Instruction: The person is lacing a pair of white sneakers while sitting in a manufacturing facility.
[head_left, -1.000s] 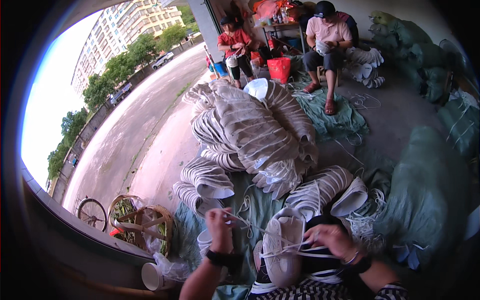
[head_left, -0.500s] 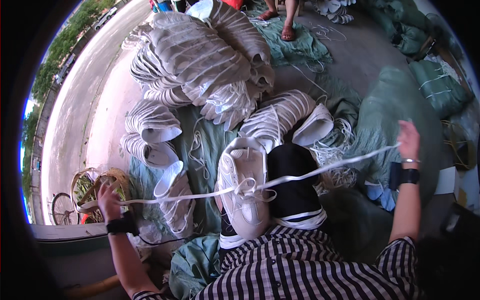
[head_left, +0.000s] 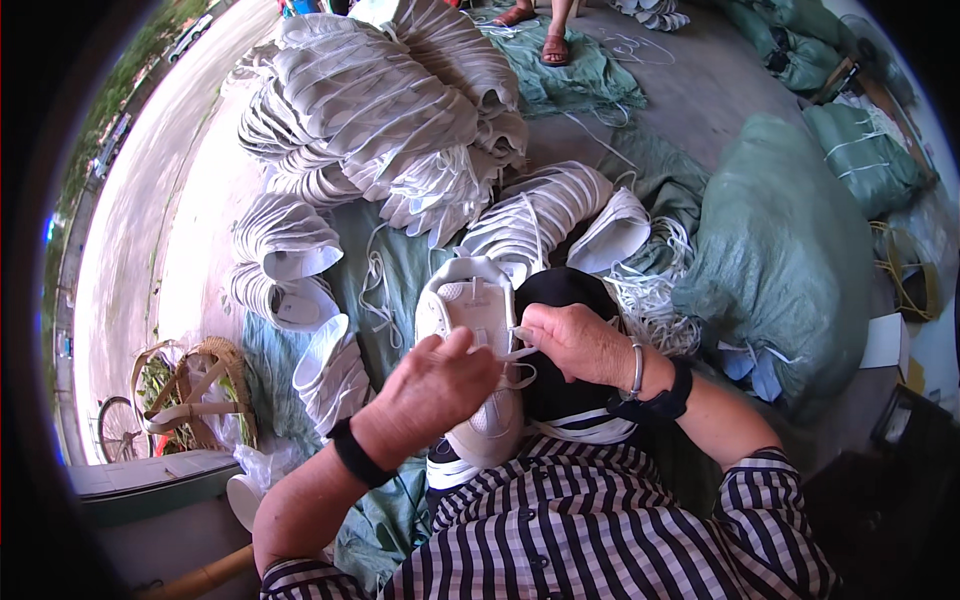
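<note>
A cream-and-white sneaker upper rests over my lap with its heel opening pointing away from me and its toe toward me. My right hand pinches a white shoelace between thumb and forefinger at the right edge of the eyelets. Close beside it, my left hand is curled over the middle of the upper, and the lace runs in toward its fingers. The left fingertips are partly hidden behind the hand. A small loop of lace shows below the hands, near the toe.
Nested stacks of shoe uppers pile up ahead, with smaller stacks at the left. Loose white laces lie to the right, beside a full green sack. A woven basket stands left. Another person's sandalled foot is far ahead.
Both hands came in from wide apart, where the lace was stretched between them, to meet over the upper. The stretched lace is now slack and gathered at the hands.
</note>
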